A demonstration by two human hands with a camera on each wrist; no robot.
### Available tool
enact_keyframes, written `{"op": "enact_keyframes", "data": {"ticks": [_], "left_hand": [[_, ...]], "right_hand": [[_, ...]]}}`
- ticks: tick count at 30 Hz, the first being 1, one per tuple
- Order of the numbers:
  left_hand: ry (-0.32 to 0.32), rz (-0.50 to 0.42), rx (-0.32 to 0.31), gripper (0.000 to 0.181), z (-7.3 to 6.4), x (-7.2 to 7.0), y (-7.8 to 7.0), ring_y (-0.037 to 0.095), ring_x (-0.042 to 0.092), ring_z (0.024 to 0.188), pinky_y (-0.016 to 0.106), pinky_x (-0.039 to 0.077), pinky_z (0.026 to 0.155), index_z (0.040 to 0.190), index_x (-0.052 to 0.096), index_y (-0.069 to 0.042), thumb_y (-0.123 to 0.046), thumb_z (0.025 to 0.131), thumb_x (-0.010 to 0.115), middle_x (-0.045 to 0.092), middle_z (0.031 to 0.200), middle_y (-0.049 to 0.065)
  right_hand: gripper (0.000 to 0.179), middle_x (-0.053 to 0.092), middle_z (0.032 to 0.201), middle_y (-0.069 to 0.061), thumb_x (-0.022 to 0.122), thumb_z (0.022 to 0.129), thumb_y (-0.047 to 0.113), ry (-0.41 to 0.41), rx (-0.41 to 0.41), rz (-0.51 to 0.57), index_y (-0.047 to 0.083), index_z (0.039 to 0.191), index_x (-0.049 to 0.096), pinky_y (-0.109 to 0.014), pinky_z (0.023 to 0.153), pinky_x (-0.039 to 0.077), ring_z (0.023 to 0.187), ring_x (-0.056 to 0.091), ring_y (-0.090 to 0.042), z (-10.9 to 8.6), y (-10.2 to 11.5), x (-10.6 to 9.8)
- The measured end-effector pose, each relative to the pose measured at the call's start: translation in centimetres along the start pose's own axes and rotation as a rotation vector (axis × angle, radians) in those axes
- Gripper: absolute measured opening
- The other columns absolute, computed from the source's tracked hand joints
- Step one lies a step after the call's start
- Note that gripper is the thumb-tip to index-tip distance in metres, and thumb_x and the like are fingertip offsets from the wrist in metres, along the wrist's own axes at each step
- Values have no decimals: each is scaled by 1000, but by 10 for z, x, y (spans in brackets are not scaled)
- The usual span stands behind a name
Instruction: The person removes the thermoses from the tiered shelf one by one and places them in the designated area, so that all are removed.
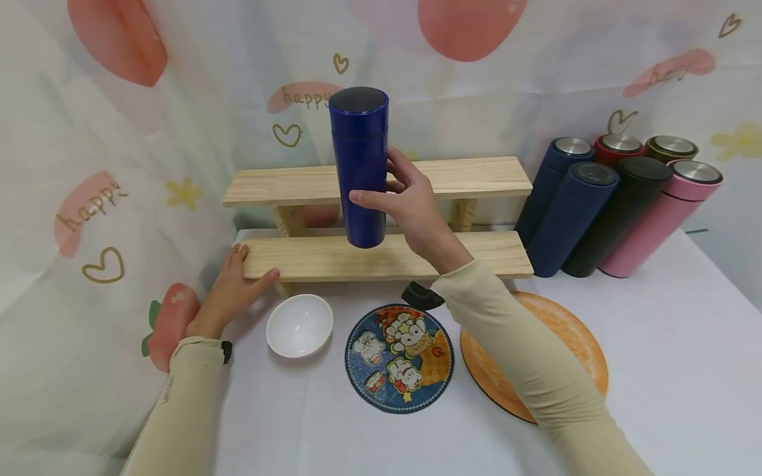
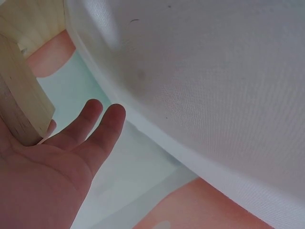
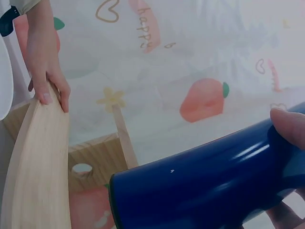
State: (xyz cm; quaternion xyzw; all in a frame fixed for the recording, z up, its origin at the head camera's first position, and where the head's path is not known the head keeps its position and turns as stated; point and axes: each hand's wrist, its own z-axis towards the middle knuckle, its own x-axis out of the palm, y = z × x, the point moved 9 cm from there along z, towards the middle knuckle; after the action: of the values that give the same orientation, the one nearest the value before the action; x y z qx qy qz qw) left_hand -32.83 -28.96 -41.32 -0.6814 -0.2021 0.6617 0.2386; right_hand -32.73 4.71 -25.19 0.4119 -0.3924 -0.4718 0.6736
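My right hand [image 1: 419,205] grips a shiny dark blue thermos bottle [image 1: 360,152], thumb on the near side and fingers round its right side. The bottle is upright in the air in front of the two-tier wooden shelf [image 1: 321,258], overlapping both boards in the head view. In the right wrist view, the bottle [image 3: 190,186] slants across the lower right. My left hand [image 1: 229,291] holds the left end of the shelf's lower board, its thumb at the front edge. The left wrist view shows that hand [image 2: 57,167] against the board's end [image 2: 26,100].
Several thermos bottles [image 1: 631,192] stand close together right of the shelf. On the white-covered table, a white bowl [image 1: 299,326], a round cartoon mat [image 1: 399,360] and an orange round mat [image 1: 571,337] lie in front. A printed curtain [image 1: 196,119] hangs behind.
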Motion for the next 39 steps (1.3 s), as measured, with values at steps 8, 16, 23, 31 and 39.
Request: {"op": "enact_keyframes", "data": {"ticks": [8, 16, 23, 31, 39], "left_hand": [[2, -11, 22, 112, 2, 3, 1, 55, 17, 156, 68, 21, 123, 169, 5, 5, -63, 101, 64, -1, 175, 30], [18, -13, 33, 112, 6, 0, -2, 56, 14, 156, 69, 19, 123, 168, 4, 7, -62, 101, 63, -3, 174, 32], [32, 15, 29, 114, 13, 4, 0, 57, 13, 156, 71, 19, 122, 168, 2, 6, -66, 101, 60, -4, 174, 32], [31, -2, 25, 115, 13, 8, 2, 58, 13, 156, 72, 19, 122, 168, 2, 6, -67, 101, 61, -5, 174, 32], [28, -16, 52, 112, 15, 11, 1, 59, 12, 155, 72, 18, 121, 168, 2, 7, -63, 103, 60, -5, 173, 34]], "right_hand": [[81, 57, 153, -7, 82, 90, 4, -34, 19, 2, 19, 162, 48, -57, 114, 44, 132, 59, -34, -18, -2, -26], [83, 54, 156, -8, 80, 92, 4, -65, 11, -33, 17, 165, 43, -57, 116, 41, 132, 57, -34, -32, 1, -48], [81, 51, 160, -6, 78, 95, 5, -95, 37, -86, 18, 166, 40, -58, 118, 39, 138, 54, -33, -45, 2, -69], [81, 50, 160, -8, 77, 96, 6, -144, 56, -141, 19, 167, 39, -57, 120, 37, 139, 52, -32, -63, 5, -94], [82, 48, 163, -9, 79, 96, 11, -202, 61, -188, 20, 167, 39, -60, 121, 35, 143, 49, -35, -82, 13, -121]]}}
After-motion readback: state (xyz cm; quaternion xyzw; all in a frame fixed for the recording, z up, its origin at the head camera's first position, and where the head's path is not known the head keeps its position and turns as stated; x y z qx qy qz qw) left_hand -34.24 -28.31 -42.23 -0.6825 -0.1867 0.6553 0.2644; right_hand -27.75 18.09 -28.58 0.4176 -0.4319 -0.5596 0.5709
